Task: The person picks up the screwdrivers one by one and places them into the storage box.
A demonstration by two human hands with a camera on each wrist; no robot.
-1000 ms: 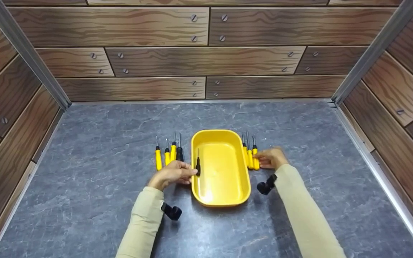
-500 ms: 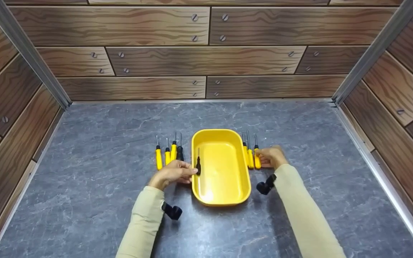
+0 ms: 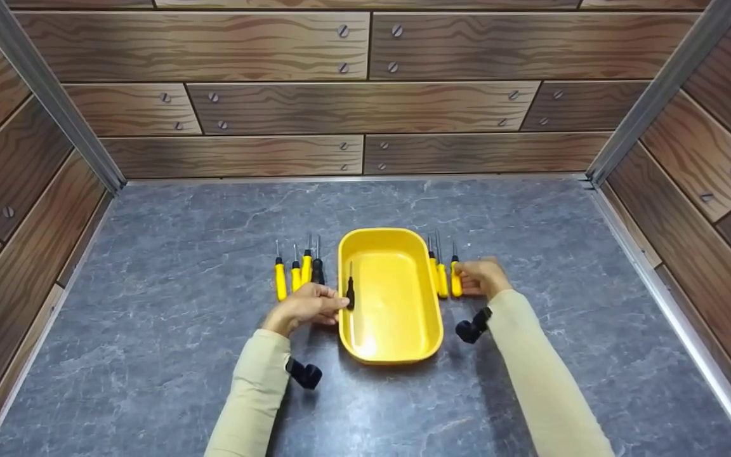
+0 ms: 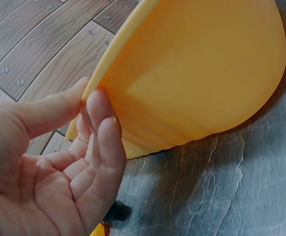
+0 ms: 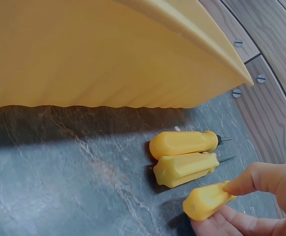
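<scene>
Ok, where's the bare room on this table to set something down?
Bare tabletop lies between the yellow tray and the back wall, in front of the tray between the sleeves, and from the left screwdrivers to the left wall. Crowded: the tray's long sides, with left screwdrivers and left grip on one, right screwdrivers and right grip on the other.

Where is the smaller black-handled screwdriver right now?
In the head view, the smaller black-handled screwdriver lies inside the yellow rounded-corner tray, along its left wall, beside the person's left hand.
</scene>
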